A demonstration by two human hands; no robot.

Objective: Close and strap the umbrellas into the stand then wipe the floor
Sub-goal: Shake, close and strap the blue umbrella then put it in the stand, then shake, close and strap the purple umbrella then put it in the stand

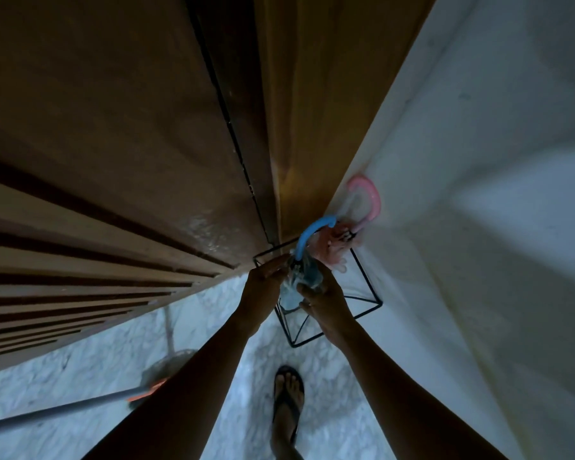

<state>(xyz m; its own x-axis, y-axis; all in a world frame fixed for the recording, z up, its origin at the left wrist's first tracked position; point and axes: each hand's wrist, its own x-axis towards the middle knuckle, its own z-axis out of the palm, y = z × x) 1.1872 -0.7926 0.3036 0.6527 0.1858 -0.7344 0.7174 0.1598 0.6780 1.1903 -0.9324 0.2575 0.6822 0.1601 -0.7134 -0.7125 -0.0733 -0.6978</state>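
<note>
Head view: both hands on the blue umbrella in the corner stand

Both arms reach down to a black wire umbrella stand (pixel 365 295) set in the corner between a brown wooden door (pixel 130 161) and a white wall (pixel 478 161). The left hand (pixel 263 287) and right hand (pixel 326 303) grasp the folded blue umbrella (pixel 304 277), fingers wrapped round its canopy inside the stand. Its blue hook handle (pixel 312 232) rises above them. Just beside it, against the wall, stands a pink umbrella (pixel 337 247) with a pink hook handle (pixel 369 197). On the marbled floor (pixel 80 376) lies a mop (pixel 166 370), its grey pole (pixel 47 411) crossing under the left forearm. A foot in a flip-flop (pixel 287 403) stands near the stand.
</note>
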